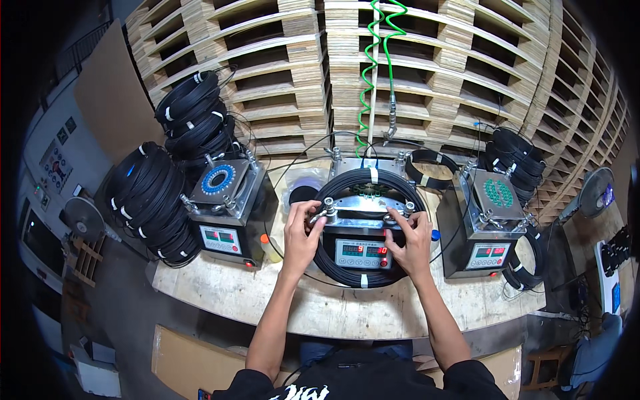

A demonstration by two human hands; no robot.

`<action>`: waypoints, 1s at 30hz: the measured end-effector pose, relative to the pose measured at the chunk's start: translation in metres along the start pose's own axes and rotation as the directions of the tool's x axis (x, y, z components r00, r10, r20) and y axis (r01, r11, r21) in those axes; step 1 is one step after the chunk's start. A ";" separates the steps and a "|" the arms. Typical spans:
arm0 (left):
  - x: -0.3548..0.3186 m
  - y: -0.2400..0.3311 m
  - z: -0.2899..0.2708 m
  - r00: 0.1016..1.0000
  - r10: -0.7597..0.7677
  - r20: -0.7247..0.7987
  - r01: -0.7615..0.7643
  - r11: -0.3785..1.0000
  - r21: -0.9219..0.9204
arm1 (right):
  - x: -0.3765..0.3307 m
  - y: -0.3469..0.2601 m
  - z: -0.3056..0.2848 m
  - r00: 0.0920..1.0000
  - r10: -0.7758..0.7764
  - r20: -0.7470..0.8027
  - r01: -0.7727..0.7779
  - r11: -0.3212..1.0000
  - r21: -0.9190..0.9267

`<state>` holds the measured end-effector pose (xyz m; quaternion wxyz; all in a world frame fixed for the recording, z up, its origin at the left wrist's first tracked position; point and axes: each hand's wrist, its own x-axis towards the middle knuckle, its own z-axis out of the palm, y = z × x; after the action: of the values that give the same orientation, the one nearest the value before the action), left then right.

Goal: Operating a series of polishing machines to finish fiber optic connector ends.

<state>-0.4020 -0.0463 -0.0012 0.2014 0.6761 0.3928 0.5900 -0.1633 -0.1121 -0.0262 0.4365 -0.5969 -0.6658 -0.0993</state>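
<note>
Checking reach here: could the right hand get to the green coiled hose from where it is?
Probably yes. The right hand rests on the middle machine; the hose hangs just behind it, with only the black coil lying low between them.

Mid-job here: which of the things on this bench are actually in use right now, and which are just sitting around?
In use:
left hand and right hand on the middle machine's clamp bar
black cable coil around the middle machine

Sitting around:
left machine
right machine
stacked coils
green air hose
</note>
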 end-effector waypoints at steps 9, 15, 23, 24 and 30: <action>-0.024 -0.051 0.006 0.989 -0.145 -0.011 0.145 0.989 -0.014 | -0.005 0.014 -0.015 0.979 0.189 -0.082 -0.147 0.920 0.363; -0.023 -0.059 0.021 0.991 0.034 -0.130 -0.026 0.997 0.066 | -0.004 0.028 -0.021 0.938 0.332 -0.103 -0.241 0.835 0.495; -0.022 -0.058 0.028 0.980 0.093 -0.178 -0.069 0.989 0.134 | 0.009 0.026 -0.015 0.941 0.314 -0.128 -0.268 0.920 0.286; -0.023 -0.058 0.026 0.978 0.102 -0.184 -0.077 0.988 0.136 | 0.013 0.023 -0.017 0.929 0.353 -0.109 -0.320 0.917 0.237; -0.027 -0.059 0.025 0.981 0.073 -0.177 -0.045 0.987 0.155 | 0.004 -0.014 -0.038 0.903 0.428 -0.014 -0.418 0.887 0.195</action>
<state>-0.3950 -0.0263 -0.0671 0.0956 0.6438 0.4325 0.6240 -0.1577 -0.1378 0.0045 0.5206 -0.6807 -0.5134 0.0444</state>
